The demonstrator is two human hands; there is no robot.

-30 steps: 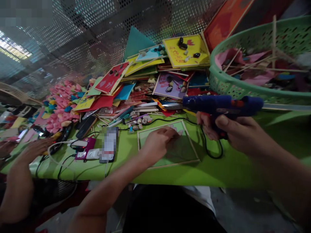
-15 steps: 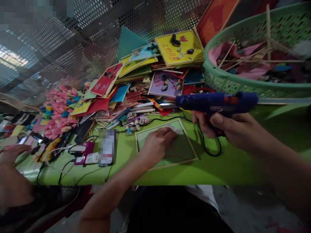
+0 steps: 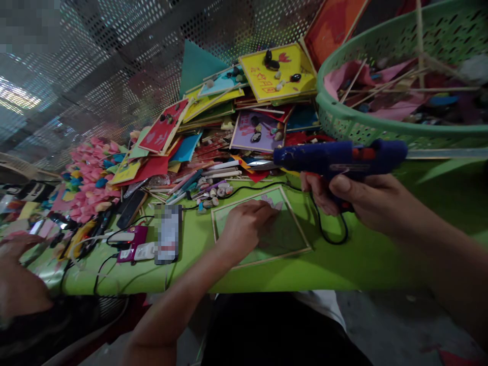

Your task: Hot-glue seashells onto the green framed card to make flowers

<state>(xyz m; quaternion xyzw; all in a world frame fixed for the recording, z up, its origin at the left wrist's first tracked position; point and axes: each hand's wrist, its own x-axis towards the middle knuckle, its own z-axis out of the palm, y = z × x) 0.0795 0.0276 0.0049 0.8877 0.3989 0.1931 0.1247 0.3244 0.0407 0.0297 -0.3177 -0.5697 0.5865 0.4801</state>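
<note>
My right hand (image 3: 354, 195) is wrapped round the grip of a blue glue gun (image 3: 316, 158), held above the table with its nozzle end to the left. A black cord (image 3: 327, 239) loops beneath that hand. My left hand (image 3: 244, 226) rests on a green card (image 3: 282, 236) edged with thin wooden sticks. Its fingers are curled together, pressing near the card's upper part; whatever is under the fingertips is hidden. Just beyond them, small pale pinkish shapes (image 3: 273, 202) show on the card. Several pebbles (image 3: 219, 192) lie behind the card's left corner.
Decorated cards (image 3: 280, 71) pile up at the back beside a green plastic basket (image 3: 354, 119) of scraps. Left of my arm are a phone (image 3: 168, 234), a purple-and-white power strip (image 3: 133, 244) with cords, and pink craft pieces (image 3: 91, 178). Another person's hand (image 3: 17, 249) is at the far left.
The view has shifted slightly. My left hand stays on the green card, and my right hand keeps the glue gun in nearly the same place.
</note>
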